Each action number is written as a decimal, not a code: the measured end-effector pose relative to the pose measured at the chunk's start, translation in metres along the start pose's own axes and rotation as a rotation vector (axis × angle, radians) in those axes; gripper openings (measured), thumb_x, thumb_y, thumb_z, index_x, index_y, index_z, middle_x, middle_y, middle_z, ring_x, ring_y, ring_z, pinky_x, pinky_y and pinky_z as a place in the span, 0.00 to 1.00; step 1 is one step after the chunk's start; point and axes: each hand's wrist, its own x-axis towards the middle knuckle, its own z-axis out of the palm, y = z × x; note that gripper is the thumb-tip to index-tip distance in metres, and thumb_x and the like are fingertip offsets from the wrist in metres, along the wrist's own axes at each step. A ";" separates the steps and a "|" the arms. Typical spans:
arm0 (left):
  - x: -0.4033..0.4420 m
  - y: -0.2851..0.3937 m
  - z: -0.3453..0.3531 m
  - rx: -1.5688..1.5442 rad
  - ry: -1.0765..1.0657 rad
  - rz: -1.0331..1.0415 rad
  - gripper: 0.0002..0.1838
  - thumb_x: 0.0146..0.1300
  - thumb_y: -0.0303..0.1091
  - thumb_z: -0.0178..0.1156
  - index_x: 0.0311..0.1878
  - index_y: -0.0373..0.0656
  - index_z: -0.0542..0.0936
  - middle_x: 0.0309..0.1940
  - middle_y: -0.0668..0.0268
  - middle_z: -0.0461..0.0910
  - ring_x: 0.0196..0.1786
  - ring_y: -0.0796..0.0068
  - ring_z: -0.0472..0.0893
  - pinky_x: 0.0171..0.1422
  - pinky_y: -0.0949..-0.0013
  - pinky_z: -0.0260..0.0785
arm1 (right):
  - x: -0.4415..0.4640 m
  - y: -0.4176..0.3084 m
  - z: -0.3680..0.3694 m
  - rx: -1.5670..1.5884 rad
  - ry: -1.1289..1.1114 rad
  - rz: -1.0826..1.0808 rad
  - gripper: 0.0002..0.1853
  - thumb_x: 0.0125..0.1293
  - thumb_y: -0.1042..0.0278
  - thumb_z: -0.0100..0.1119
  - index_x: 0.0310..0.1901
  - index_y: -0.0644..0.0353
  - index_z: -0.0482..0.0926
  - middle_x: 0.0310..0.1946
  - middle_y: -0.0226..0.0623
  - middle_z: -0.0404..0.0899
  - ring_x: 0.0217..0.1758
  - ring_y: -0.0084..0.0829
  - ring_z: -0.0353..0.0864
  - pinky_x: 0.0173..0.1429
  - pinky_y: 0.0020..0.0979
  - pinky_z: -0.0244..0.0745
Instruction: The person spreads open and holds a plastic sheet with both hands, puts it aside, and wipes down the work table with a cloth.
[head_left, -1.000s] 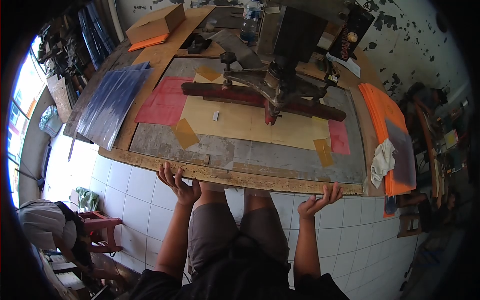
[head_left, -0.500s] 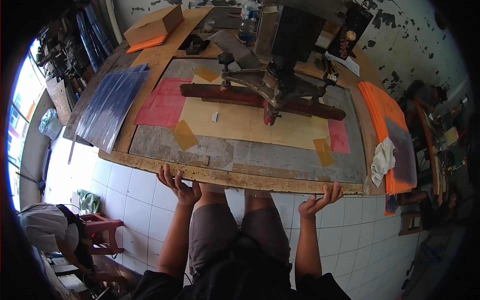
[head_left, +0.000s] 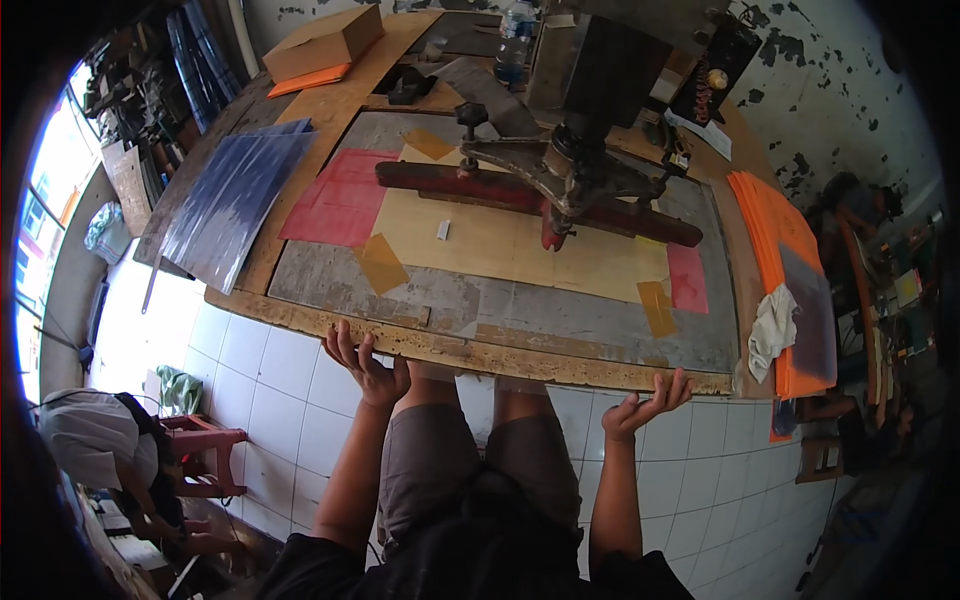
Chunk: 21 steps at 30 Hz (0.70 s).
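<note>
My left hand [head_left: 372, 368] is at the wooden front edge [head_left: 480, 361] of the work table, its fingers bent against it. Farther right, my right hand [head_left: 645, 403] touches the same edge with its fingers bent and thumb toward the middle. A faint clear plastic sheet [head_left: 505, 384] shows as a hazy strip past the edge between both hands; its outline is hard to follow. Behind lies a grey plate [head_left: 450, 300] with a yellow board [head_left: 480, 235], red sheets [head_left: 335, 195] and amber tape [head_left: 381, 264]. Above it stands a press head with a red bar [head_left: 440, 182].
Clear sheets [head_left: 235, 200] lie at left, near a cardboard box [head_left: 322, 48]. Orange sheets [head_left: 765, 220] with a white cloth [head_left: 772, 335] are at right. A water bottle [head_left: 512, 50] stands at the back. One person [head_left: 95, 440] sits lower left; others are at far right.
The whole view has shifted slightly, so the table and press appear a little farther right and lower. Both hands keep their places at the front edge.
</note>
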 end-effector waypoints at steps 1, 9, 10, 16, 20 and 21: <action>-0.001 -0.001 0.000 0.002 0.000 -0.002 0.38 0.67 0.44 0.65 0.79 0.50 0.65 0.85 0.39 0.56 0.88 0.26 0.51 0.87 0.18 0.38 | 0.000 0.000 0.000 0.003 -0.001 -0.001 0.24 0.88 0.51 0.40 0.71 0.60 0.70 0.83 0.58 0.61 0.91 0.64 0.48 0.90 0.72 0.36; 0.002 0.002 -0.002 0.018 -0.022 0.012 0.39 0.73 0.46 0.62 0.82 0.49 0.59 0.87 0.38 0.54 0.89 0.28 0.49 0.88 0.20 0.36 | 0.001 -0.005 -0.006 0.031 -0.037 0.042 0.28 0.88 0.48 0.38 0.75 0.61 0.68 0.84 0.57 0.60 0.92 0.63 0.47 0.91 0.71 0.35; 0.001 0.002 -0.001 0.016 -0.022 0.011 0.39 0.73 0.46 0.62 0.82 0.49 0.59 0.87 0.38 0.54 0.89 0.28 0.49 0.88 0.20 0.36 | 0.001 -0.006 -0.008 0.049 -0.047 0.053 0.29 0.88 0.47 0.37 0.76 0.61 0.67 0.85 0.57 0.60 0.92 0.63 0.46 0.91 0.71 0.35; -0.001 0.000 -0.001 0.013 -0.030 0.006 0.40 0.70 0.46 0.63 0.82 0.50 0.61 0.87 0.39 0.54 0.89 0.27 0.49 0.88 0.20 0.37 | 0.012 -0.033 -0.016 0.200 -0.007 0.200 0.35 0.87 0.40 0.37 0.78 0.61 0.65 0.86 0.59 0.58 0.94 0.63 0.45 0.92 0.69 0.29; -0.003 0.001 -0.002 0.024 -0.039 0.000 0.41 0.67 0.45 0.65 0.81 0.50 0.61 0.86 0.38 0.55 0.88 0.26 0.50 0.88 0.19 0.37 | 0.010 -0.060 -0.033 0.168 -0.126 0.076 0.39 0.83 0.34 0.44 0.79 0.60 0.64 0.85 0.59 0.61 0.93 0.65 0.49 0.92 0.69 0.23; -0.003 0.001 -0.002 0.030 -0.040 -0.001 0.41 0.67 0.44 0.66 0.81 0.50 0.61 0.86 0.38 0.55 0.88 0.25 0.50 0.88 0.19 0.37 | 0.016 -0.071 -0.033 0.166 -0.113 0.020 0.38 0.78 0.33 0.57 0.76 0.56 0.71 0.81 0.53 0.70 0.91 0.60 0.58 0.92 0.67 0.24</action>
